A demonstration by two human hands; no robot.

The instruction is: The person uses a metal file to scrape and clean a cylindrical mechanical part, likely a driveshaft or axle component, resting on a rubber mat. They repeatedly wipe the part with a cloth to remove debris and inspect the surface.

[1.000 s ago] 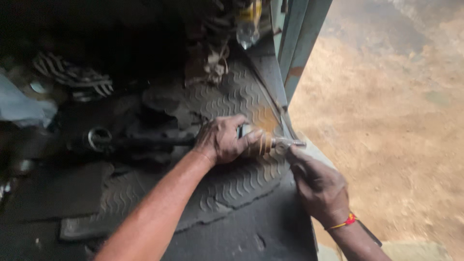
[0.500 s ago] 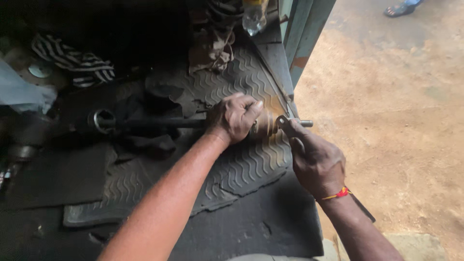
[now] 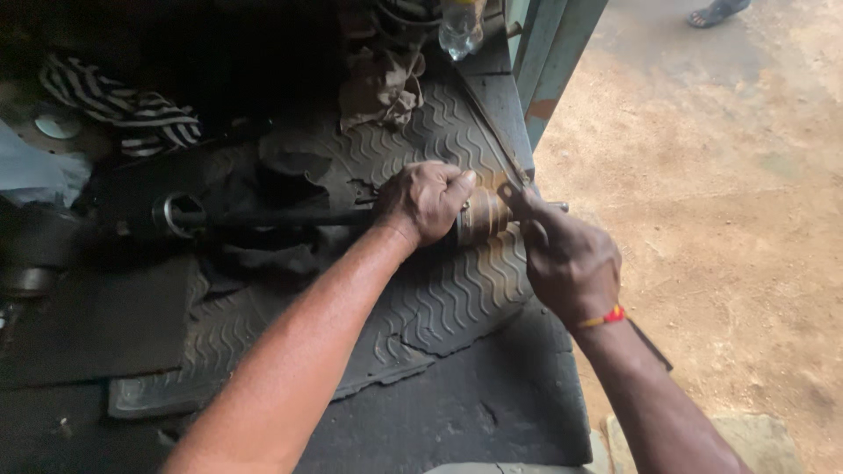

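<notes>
Your left hand fists the dark shaft on the ribbed rubber mat — right hand pinches the dusty boot end; keep the shaft flat.

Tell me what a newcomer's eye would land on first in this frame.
Centre frame, the left hand grips a long dark shaft lying across a wavy-patterned rubber mat. Just right of it, the right hand, with an orange-red wrist thread, works at the shaft's ribbed end piece. A striped cloth lies upper left.
</notes>
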